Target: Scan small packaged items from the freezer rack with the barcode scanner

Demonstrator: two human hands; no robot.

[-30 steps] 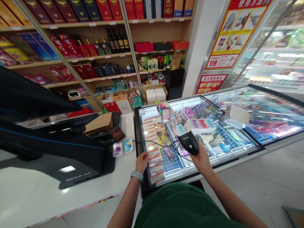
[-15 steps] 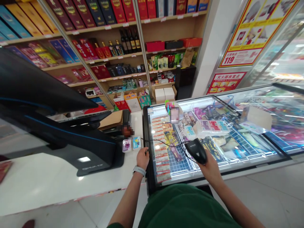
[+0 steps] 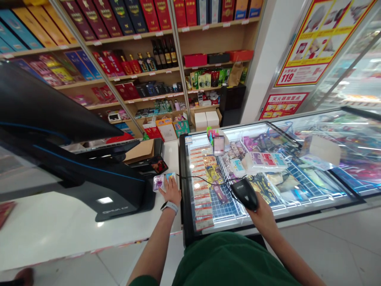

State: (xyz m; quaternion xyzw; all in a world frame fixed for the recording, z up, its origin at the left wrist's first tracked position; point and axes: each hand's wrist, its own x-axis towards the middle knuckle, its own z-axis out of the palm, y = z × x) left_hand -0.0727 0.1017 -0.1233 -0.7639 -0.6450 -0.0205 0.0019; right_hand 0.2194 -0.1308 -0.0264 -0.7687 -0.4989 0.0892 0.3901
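Observation:
My left hand (image 3: 172, 191), with a watch at its wrist, lies on the white counter (image 3: 131, 234) with its fingers spread. Its fingertips cover part of a small blue pack (image 3: 169, 175), and a small purple-and-white pack (image 3: 158, 182) is just beside them. Over the glass top of the freezer, my right hand (image 3: 262, 210) is wrapped round a black handheld scanner (image 3: 244, 193), whose cable runs left across the glass.
A large black monitor and stand (image 3: 119, 190) rises at the left. The chest freezer (image 3: 183, 198) holds wire baskets of packaged goods. A white display box (image 3: 264, 161) lies on its glass. Stocked shelves (image 3: 154, 33) stand behind. A dark shoe shows at the bottom left.
My left hand has moved left and forward from the freezer's edge, its fingers now spread over the blue pack. The scanner in my right hand has shifted slightly.

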